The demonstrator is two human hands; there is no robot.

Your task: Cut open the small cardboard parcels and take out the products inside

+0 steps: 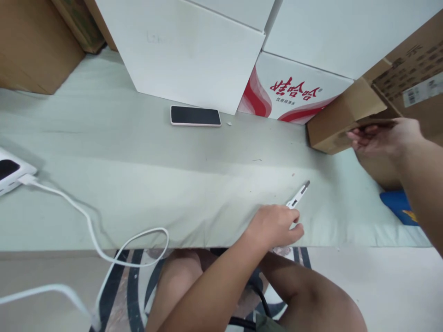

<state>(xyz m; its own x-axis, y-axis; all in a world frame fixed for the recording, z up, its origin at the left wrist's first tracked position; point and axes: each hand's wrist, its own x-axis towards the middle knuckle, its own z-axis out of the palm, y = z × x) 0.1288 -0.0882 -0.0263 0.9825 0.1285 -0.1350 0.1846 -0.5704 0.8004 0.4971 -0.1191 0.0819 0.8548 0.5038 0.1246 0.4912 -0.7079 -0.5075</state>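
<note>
My left hand [275, 224] is low over the front part of the cloth-covered surface, its fingers curled. From under its knuckles sticks out a slim white USB hub [298, 196] with dark slots and a grey metal plug end; the fingers hide its lower part. Over at the right, my right hand [387, 137] grips the edge of a flap on a brown cardboard box [335, 124], fingers bent beneath it. That box is open at the top, and its inside is mostly hidden.
A black-screened phone [195, 116] lies before stacked white boxes [194, 55]. A red-and-white carton [294, 92] stands beside them. At left, a white power bank [14, 170] has a white cable [86, 219] trailing over the front edge. A blue packet [398, 207] lies under my right arm.
</note>
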